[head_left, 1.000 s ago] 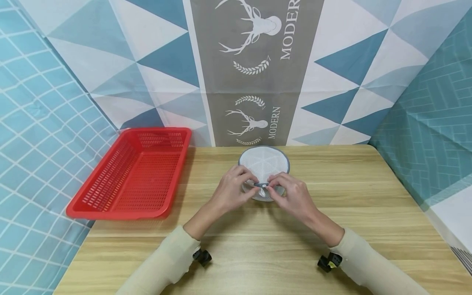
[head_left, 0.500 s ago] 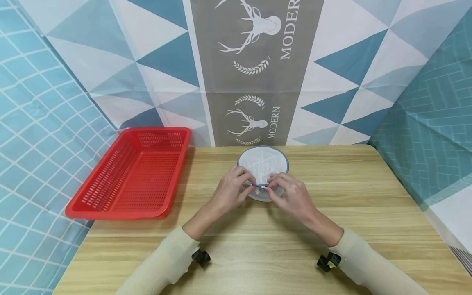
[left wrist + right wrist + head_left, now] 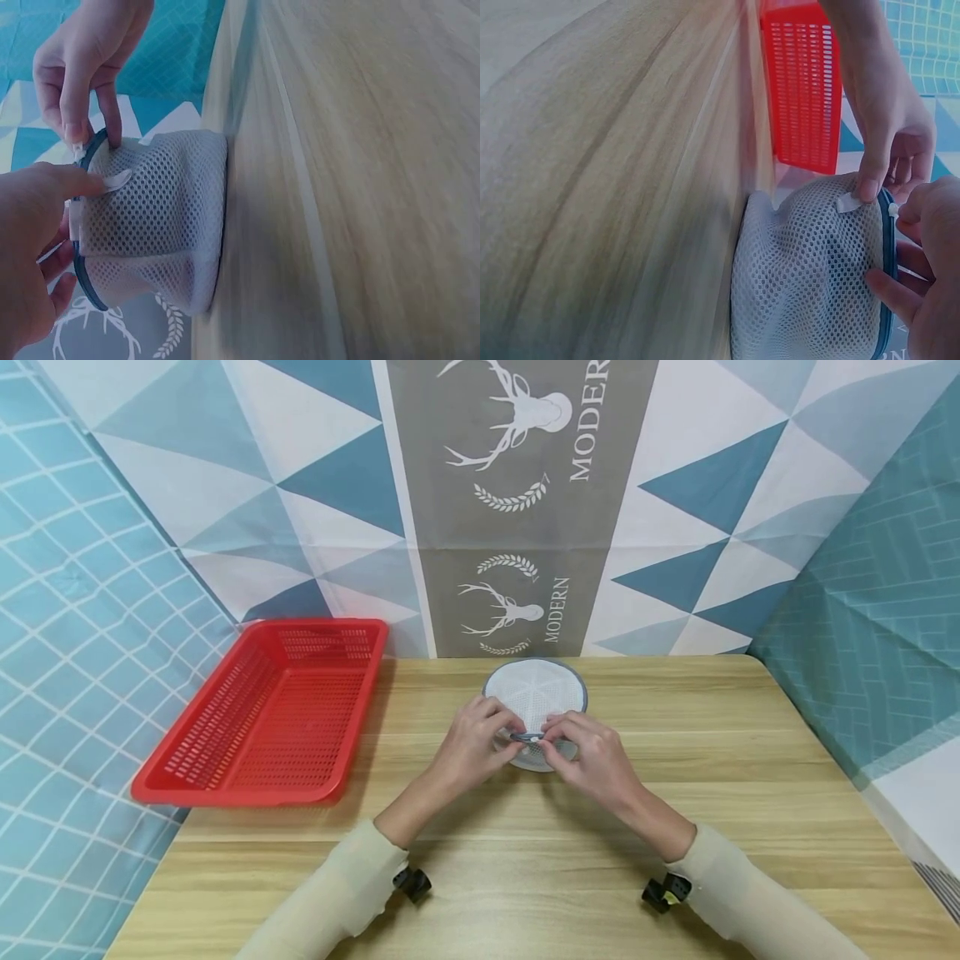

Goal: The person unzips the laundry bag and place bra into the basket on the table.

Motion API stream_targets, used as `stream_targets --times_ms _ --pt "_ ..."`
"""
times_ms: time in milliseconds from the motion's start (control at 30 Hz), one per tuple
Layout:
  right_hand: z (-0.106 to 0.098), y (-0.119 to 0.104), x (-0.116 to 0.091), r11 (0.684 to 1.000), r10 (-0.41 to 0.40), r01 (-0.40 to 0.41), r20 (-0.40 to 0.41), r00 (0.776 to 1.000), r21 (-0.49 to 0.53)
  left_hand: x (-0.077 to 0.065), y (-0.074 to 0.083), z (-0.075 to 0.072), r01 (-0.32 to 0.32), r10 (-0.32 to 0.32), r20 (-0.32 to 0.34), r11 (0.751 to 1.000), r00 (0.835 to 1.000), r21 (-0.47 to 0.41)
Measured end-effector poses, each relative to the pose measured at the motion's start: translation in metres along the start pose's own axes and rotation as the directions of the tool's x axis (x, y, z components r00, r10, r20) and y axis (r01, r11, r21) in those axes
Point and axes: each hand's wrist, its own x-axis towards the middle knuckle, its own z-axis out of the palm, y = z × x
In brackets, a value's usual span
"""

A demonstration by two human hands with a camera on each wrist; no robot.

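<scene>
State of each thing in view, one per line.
Mesh bag: standing upright on the table, sides slightly creased.
Bag's round top: across the bag; whether its zip is fully closed, cannot tell.
White tab: sticking out past the left thumb.
Left hand: pinching the bag's rim.
Right hand: pinching at the rim, by the white pull.
Red basket: upright, open-topped, apart from the bag.

the head view looks down over left grip (image 3: 476,735) and right grip (image 3: 592,750); wrist views, nearer and sideways, share the mesh bag (image 3: 161,202) below.
</scene>
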Motion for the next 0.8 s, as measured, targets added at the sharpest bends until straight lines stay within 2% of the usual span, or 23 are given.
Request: stream_targets --times_ms 200,367,800 --pt "-0.0005 -0.0009 0.0010 1.000 0.004 -0.004 0.021 1.000 -0.016 0.0014 0.0035 -0.0012 0.001 -0.003 0.030 0.999 1.000 0.050" --pt "-0.0019 0.0004 0.0001 1.000 0.001 0.000 0.025 1.000 -0.027 0.0021 0.0044 -0.0027 -0.027 0.024 0.030 0.994 0.999 0.102" --pt "-0.0001 -0.0013 0.0002 1.000 0.005 -0.004 0.028 1.000 -0.023 0.0001 0.0017 -0.0036 -0.057 0.055 0.016 0.992 0.998 0.112"
